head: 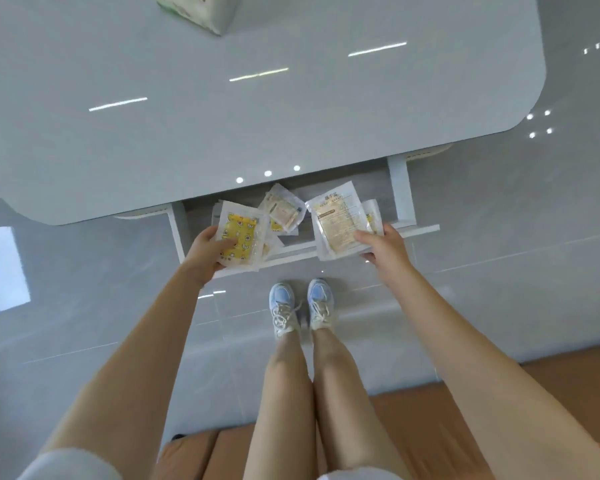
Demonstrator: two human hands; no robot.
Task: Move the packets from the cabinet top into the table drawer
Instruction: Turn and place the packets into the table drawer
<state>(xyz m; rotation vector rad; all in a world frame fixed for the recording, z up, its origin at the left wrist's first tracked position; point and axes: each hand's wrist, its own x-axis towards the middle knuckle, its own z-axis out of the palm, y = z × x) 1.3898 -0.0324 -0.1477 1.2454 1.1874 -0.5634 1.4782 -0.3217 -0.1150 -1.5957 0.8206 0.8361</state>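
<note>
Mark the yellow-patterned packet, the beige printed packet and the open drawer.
yellow-patterned packet (238,237): head view, middle of its yellow panel.
beige printed packet (338,221): head view, centre of its printed face.
open drawer (400,188): head view, right side wall.

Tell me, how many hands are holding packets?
2. The left hand holds a yellow packet, the right hand a pale packet, over the drawer.

i've got one view only — a wide-angle head camera, looking steeply down past my own arms and legs to the shoes (300,308). it faces the table (257,116), whose open drawer (400,192) sits mid-frame at arm's reach — the far table edge runs out of frame up top.
</note>
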